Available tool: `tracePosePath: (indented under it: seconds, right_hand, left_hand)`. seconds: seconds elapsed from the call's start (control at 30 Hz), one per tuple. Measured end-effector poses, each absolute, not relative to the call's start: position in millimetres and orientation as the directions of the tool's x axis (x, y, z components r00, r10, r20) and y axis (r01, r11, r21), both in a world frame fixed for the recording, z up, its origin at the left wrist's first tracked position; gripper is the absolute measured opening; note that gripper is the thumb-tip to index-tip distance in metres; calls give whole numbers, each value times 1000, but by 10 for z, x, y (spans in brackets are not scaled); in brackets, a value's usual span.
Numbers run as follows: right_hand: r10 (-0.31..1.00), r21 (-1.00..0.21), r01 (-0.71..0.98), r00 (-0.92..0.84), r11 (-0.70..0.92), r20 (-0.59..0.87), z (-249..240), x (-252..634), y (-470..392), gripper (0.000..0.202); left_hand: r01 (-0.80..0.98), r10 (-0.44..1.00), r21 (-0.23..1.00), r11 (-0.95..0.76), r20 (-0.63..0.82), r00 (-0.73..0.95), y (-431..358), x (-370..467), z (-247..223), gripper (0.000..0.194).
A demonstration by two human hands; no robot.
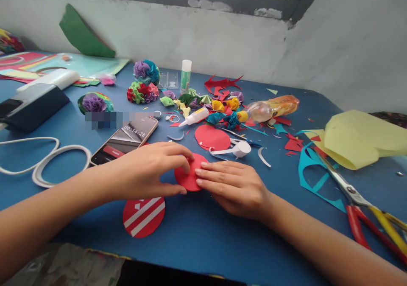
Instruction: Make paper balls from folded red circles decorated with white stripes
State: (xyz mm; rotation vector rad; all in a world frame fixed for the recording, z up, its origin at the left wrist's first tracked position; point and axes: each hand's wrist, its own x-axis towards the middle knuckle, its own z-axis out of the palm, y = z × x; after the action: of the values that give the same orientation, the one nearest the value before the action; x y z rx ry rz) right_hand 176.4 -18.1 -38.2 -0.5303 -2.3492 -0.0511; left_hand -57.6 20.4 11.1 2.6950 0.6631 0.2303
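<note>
A red paper circle (187,179) lies flat on the blue table (203,243), between my two hands. My left hand (155,169) reaches over its left side with the fingers apart and curved, the fingertips at its edge. The fingers of my right hand (237,186) lie flat, side by side, with their tips on the circle's right side. Nearer to me, below my left hand, is a red circle with white strips (144,218). Another red circle (212,137) lies just behind my right hand, beside a white scoop (241,149).
A phone (127,139) and a coiled white cable (62,167) lie at left. Behind my hands stand a glue stick (186,77), paper flowers (143,91), a glue bottle (195,117) and an orange-labelled bottle (280,107). Large scissors (352,192) lie at right near cyan scraps (305,171).
</note>
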Motion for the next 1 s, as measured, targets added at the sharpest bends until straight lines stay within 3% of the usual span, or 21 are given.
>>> tracePosePath:
  seconds: [0.33, 0.47, 0.8, 1.0]
  right_hand:
    - [365, -128, 374, -679, 919, 637, -403, 1782, -173, 20]
    - [386, -154, 374, -696, 915, 605, -389, 1792, -182, 21]
    - [383, -79, 444, -653, 892, 654, -345, 1842, -182, 18]
    - [441, -135, 504, -558, 853, 703, -353, 1839, -143, 16]
  left_hand:
    - [399, 457, 351, -847, 99, 884, 214, -556, 93, 24]
    - [351, 405, 281, -893, 162, 900, 198, -564, 88, 33]
    - [330, 333, 47, -943, 126, 934, 19, -521, 81, 40]
    - [291, 281, -19, -957, 203, 938, 14, -486, 58, 31]
